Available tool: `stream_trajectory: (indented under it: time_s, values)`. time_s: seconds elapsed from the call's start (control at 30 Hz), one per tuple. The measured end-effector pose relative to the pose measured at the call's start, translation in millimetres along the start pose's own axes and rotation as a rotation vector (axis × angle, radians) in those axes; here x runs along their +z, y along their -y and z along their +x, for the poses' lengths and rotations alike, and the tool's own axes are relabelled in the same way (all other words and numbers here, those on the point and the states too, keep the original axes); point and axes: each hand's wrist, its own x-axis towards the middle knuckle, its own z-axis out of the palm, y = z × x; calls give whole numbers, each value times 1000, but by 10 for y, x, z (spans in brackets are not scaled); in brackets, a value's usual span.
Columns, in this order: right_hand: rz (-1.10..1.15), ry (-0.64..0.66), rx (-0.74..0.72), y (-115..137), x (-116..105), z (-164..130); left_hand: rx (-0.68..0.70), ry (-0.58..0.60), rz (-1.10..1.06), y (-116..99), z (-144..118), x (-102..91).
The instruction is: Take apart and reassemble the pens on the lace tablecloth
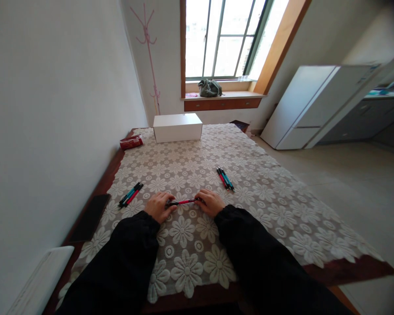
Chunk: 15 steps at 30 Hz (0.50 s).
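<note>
Right in the middle, a red-and-black pen (185,201) is held by both hands at once, stretched nearly level across the gap between them. One end is pinched by the left hand (159,206), the other by the right hand (211,202); both grips are closed, though the exact fingertip contact is partly hidden. Whether the cloth (182,231) beneath is touched by the pen cannot be told.

The step in hand is best judged as a two-handed hold, end to end; whether any twist or pull is being applied cannot be told. From here, a steady grip seems to be called for: if the pen is to be shifted, either one end must be released or both hands must be moved together.

Outward now! Near the left hand, the left pens (129,194), teal and red, are laid aslant; beyond the right hand, the right pens (226,178) are grouped in the same colours. Farther up, a white box (177,131) is set, with a red packet (131,142) placed to its left.
</note>
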Motion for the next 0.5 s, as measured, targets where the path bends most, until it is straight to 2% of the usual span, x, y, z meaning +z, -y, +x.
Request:
stream_trajectory:
  time_s: [0.5]
  values:
    - [0,11,-20,12,-15,5,5,-16,-13,12,-3,26]
